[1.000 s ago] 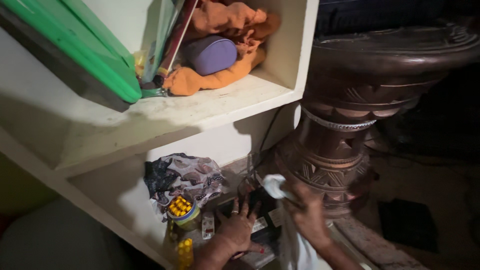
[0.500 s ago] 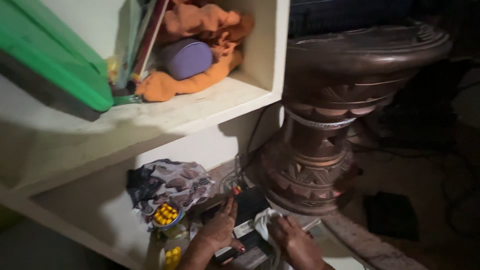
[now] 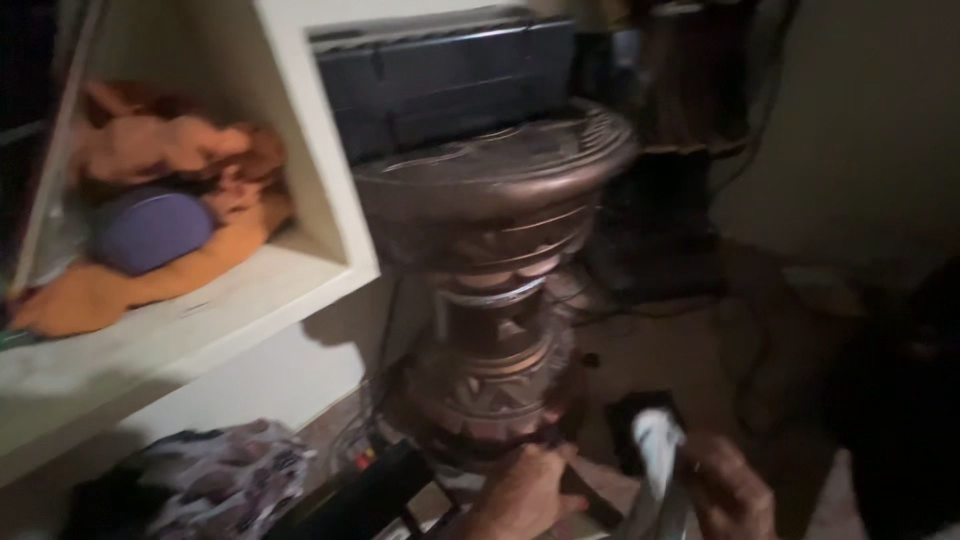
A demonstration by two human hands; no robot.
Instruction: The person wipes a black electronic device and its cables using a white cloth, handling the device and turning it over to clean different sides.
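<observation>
From the head camera I see my left hand (image 3: 522, 492) low in the frame, reaching forward with the palm down and the fingers (image 3: 545, 462) bent against the base of the carved wooden stand (image 3: 495, 300); the picture is blurred, so I cannot tell whether they grip the wood or only rest on it. My right hand (image 3: 728, 490) sits just to the right, raised a little, its fingers closed around a white cloth (image 3: 655, 470) that hangs in a long fold down out of the bottom of the frame. The cloth is between my two hands, near the foot of the stand but apart from it. A black flat device (image 3: 355, 500) lies on the lower shelf just left of my left hand, with a patterned cloth (image 3: 215, 485) further left. On the white shelf (image 3: 190, 330) above, an orange cloth (image 3: 160, 150) wraps around a purple rounded thing (image 3: 150, 228). A dark box (image 3: 440, 80) stands on top of the stand, against the shelf's side wall.
</observation>
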